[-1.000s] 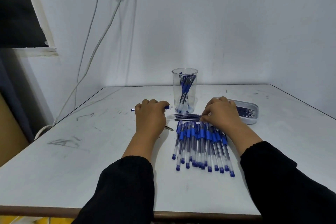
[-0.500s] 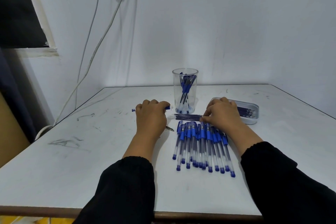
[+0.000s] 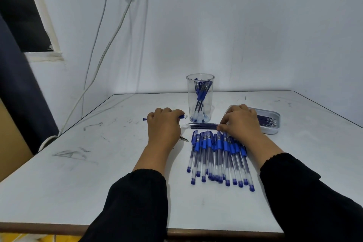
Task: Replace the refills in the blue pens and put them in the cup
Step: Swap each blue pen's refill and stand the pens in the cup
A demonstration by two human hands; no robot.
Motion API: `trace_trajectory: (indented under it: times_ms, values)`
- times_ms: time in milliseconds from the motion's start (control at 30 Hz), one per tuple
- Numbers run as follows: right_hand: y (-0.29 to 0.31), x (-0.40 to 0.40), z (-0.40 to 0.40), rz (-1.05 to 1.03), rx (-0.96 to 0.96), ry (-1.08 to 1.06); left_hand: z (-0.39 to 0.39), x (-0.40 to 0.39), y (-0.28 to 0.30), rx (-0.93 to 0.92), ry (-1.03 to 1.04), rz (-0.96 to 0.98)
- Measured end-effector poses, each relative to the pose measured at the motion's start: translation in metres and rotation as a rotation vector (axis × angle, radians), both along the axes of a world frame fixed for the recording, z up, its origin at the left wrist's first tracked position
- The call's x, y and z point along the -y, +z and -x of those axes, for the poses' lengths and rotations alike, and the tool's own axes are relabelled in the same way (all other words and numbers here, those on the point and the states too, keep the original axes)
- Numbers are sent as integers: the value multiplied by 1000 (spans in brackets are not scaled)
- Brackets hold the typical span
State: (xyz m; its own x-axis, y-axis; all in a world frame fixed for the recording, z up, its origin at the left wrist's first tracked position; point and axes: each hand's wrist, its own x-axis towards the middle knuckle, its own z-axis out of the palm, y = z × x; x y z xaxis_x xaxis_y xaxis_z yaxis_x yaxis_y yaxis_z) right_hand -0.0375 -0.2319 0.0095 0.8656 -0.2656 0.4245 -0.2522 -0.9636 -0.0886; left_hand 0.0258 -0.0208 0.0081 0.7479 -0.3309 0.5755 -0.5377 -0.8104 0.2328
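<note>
A white, scuffed table (image 3: 117, 173) is seen from above, with two hands in black sleeves laid on it. A blue and clear plastic pen (image 3: 181, 117) is held in the left hand (image 3: 164, 127), with the fingers curled round it. Only the two ends of this pen can be seen, one on each side of the fist. A small metal pen tip (image 3: 184, 139) lies on the table just beside that hand.

A few thin, dark refills (image 3: 202, 125) are laid flat in a small bunch in front of the tall, clear plastic cup (image 3: 200, 98). One end of this bunch is pinched by the bent fingers of the right hand (image 3: 242, 124).

A row of blue pens with clear bodies (image 3: 218, 159) is spread side by side on the table, near the person, with part of the row hidden under the right wrist. Some finished blue pens are stood inside the cup, which is placed upright near the middle of the table, between the two hands and a bit further back.

A flat white tray (image 3: 272, 130) with more dark refills in it is set just behind the right hand. A grey cable (image 3: 110, 41) is hung down the white wall at the left.
</note>
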Motion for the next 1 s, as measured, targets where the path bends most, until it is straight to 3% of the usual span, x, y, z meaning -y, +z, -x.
trace_trajectory:
  times_ms: [667,867,1000]
  values:
    - [1,3,1,-50,35,4,0,1,0,-13,-17,7]
    - [13,25,9,-208,132,-81,3,3,1,-10,-41,-20]
    - [16,50,17,-314,49,-206,6,7,0,-17,-74,-11]
